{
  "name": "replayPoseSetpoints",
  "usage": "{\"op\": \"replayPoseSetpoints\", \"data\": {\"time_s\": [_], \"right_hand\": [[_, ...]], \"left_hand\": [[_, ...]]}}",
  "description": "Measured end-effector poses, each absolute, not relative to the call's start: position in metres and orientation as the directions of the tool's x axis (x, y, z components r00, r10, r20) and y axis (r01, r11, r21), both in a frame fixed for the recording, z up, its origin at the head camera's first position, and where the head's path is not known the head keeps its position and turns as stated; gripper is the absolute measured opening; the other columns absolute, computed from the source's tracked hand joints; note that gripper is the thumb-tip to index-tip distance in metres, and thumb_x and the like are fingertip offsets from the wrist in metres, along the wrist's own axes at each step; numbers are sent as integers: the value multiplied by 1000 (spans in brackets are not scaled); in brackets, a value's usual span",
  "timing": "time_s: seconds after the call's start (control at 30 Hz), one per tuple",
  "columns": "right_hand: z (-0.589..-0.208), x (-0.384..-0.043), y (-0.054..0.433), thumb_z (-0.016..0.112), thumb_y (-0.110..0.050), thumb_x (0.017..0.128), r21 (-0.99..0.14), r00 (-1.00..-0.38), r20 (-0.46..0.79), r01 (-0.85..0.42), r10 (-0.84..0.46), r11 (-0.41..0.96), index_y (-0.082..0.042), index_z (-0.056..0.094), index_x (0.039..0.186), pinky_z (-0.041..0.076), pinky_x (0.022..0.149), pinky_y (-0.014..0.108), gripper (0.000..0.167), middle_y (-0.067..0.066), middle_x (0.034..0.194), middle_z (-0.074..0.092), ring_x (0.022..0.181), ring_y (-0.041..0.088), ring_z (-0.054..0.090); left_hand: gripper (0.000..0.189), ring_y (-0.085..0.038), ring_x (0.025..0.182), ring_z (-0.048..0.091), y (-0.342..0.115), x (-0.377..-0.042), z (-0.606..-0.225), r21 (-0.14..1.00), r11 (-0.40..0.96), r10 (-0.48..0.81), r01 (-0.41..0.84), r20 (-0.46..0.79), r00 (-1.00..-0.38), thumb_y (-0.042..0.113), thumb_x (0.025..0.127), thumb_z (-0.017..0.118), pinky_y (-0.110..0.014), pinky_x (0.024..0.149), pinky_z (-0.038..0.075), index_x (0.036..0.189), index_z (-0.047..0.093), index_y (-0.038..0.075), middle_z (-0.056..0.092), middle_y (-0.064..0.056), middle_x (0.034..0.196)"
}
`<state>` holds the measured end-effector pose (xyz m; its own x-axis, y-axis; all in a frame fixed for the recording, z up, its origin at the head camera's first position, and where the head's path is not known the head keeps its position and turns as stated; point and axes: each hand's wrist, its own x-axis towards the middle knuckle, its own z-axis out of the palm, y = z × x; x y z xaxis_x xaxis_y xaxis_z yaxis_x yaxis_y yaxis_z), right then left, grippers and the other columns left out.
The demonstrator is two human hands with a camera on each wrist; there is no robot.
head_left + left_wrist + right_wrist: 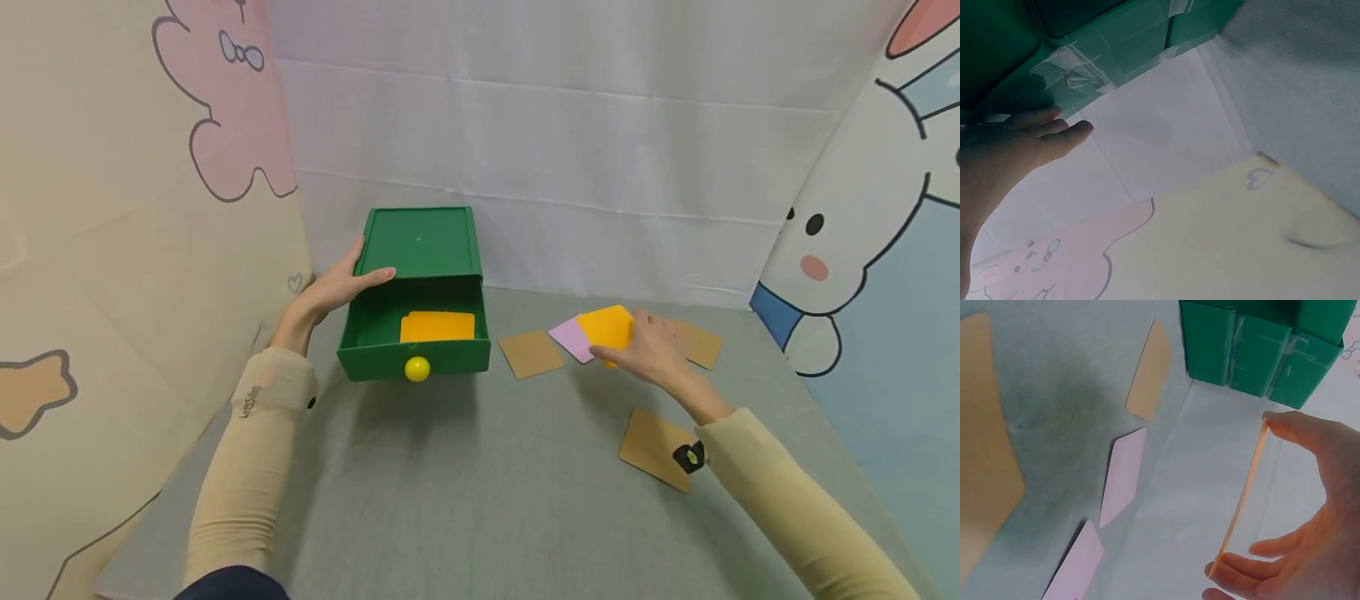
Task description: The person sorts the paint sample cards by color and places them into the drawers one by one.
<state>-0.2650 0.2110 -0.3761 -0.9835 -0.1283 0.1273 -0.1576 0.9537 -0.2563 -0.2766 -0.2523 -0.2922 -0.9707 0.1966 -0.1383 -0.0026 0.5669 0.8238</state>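
Observation:
A green box has its drawer pulled out, with a yellow knob on the front. Yellow-orange cards lie inside the drawer. My left hand rests against the box's left side, thumb stretched along its top front edge; the left wrist view has the extended fingers touching the green wall. To the right, my right hand pinches a yellow-orange card by opposite edges, above the table. The right wrist view gives this card nearly edge-on, between thumb and fingers.
Brown cards lie about the table, one behind the right hand and one nearer me. Two lilac cards appear in the right wrist view. A white cloth hangs behind; printed panels stand at both sides.

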Motion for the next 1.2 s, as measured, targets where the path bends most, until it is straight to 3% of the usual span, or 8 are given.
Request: {"op": "replayPoseSetpoints", "data": {"time_s": [0.33, 0.57, 0.77, 1.07, 1.2], "right_hand": [[-365, -268, 187, 69, -56, 79, -283, -966, 166, -241, -200, 928, 9, 47, 131, 34, 64, 31, 86, 21, 102, 58, 88, 33, 49], [-358, -269, 173, 69, -56, 78, -299, -962, 170, -257, -213, 919, 7, 42, 137, 43, 69, 37, 91, 22, 111, 58, 94, 35, 52], [-350, -269, 161, 69, -59, 77, -296, -954, 179, -287, -243, 911, 6, 43, 135, 42, 68, 36, 91, 21, 107, 58, 92, 33, 52], [-329, -273, 145, 70, -53, 79, -317, -929, 192, -363, -316, 876, 8, 40, 139, 43, 74, 38, 90, 24, 119, 57, 93, 33, 50], [-319, -274, 136, 70, -53, 79, -325, -927, 176, -373, -331, 869, 5, 39, 142, 45, 79, 40, 91, 23, 124, 55, 98, 32, 50]], "left_hand": [[97, -31, 151, -4, -252, -279, -294, 836, 549, 206, 12, -121, -971, 44, 95, 55, -62, 119, 7, 152, -22, 25, -16, -4, 163], [97, -32, 151, -2, -251, -278, -293, 836, 549, 208, 21, -113, -972, 43, 95, 54, -61, 119, 9, 153, -21, 25, -14, -5, 163], [97, -33, 150, 1, -253, -283, -298, 841, 540, 213, 29, -103, -972, 42, 94, 55, -63, 118, 10, 153, -20, 24, -12, -5, 164], [101, -30, 151, 0, -265, -304, -320, 827, 561, 194, 37, -88, -977, 57, 90, 56, -63, 118, 10, 151, -22, 34, -15, 3, 163], [100, -31, 151, -3, -264, -303, -318, 828, 561, 194, 20, -108, -975, 54, 91, 55, -63, 118, 8, 150, -23, 34, -17, 1, 163]]}}
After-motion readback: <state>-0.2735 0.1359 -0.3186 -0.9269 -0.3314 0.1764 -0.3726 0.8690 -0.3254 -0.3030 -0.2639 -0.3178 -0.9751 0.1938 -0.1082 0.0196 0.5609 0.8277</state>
